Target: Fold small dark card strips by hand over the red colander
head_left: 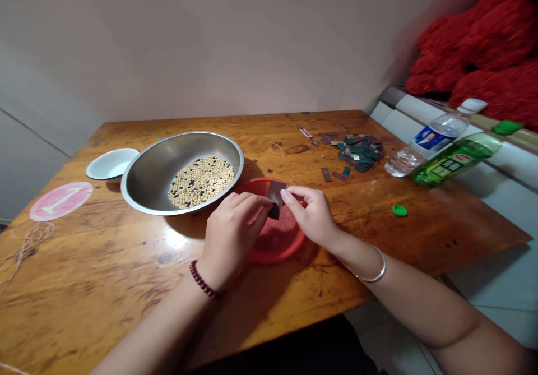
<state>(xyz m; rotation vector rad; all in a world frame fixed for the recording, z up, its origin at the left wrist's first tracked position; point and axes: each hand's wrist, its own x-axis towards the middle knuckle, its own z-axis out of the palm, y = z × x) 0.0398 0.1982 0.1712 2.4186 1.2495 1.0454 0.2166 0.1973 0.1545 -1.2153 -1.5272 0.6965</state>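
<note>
A dark, flat piece (275, 195) is between the 2 grips, above the red basket (281, 245); the left grip (231, 229) has its fingertips closed on the left side, and the right grip (313, 212) pinches the upper right corner. The step in hand looks like handling or parting this thin piece with the fingertips, though whether it is 1 layer or 2 I cannot tell. Moving it well would call for a light pinch at each edge and, if layers are there, a thumbnail worked between them without creasing. Left of and beyond the left grip, the metal bowl (147, 179) holds pale beans (202, 181) mixed with darker ones; farther left are a pale dish (111, 165) and a pink disc (61, 201) with a white mark that reads as "1" or a capital I. Beyond the right grip, to its right, a heap of dark pieces (361, 152) lies on the table (126, 285), with a few loose pieces nearer. Farther right, the clear bottle (441, 131) wears a blue label with a small picture, and the green bottle (462, 159) beside it has a red badge and pale characters; neither brand is legible. A green lid (399, 211) to the right of the right grip shows no readable writing.
</note>
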